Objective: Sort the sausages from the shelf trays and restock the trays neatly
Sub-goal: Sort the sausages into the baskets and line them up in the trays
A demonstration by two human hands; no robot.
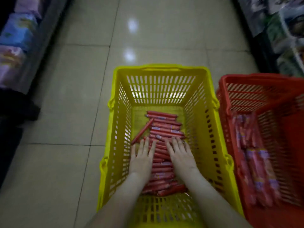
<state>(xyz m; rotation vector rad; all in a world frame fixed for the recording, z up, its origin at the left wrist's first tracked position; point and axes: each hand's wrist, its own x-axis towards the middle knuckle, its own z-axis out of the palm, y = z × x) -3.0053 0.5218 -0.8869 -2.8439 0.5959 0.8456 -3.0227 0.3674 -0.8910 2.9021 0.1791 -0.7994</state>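
Red sausages (165, 127) piled in yellow basket (162, 68), lower middle of frame. Left grip (142, 157), right grip (181, 155) lie flat on pile, fingers straight, holding nothing. Red basket (250, 76) just beside, at right.

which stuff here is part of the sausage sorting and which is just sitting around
Job: loose sausages, yellow basket, sausage packs, red basket, left hand, right hand.
Lying about: left shelf packets, right shelf packets, tiled floor.
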